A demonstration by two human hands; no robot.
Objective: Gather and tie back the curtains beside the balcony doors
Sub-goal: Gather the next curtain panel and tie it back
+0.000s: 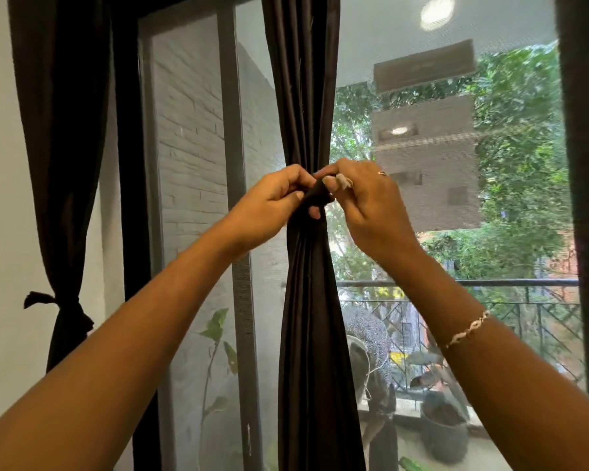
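Fabric of the gathered dark curtain point(306, 300), hanging between the two balcony door panels point(191, 130), looks soft, light and slippery; left hand point(272, 202) and right hand point(364, 198) each pinch the dark tie strip point(318, 195) at its cinched waist, likely the surest hold.

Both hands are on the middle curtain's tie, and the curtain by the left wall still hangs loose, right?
Not quite: the head view shows the curtain by the left wall already knotted back. The rest holds: the left hand and the right hand both grip the tie on the middle curtain.
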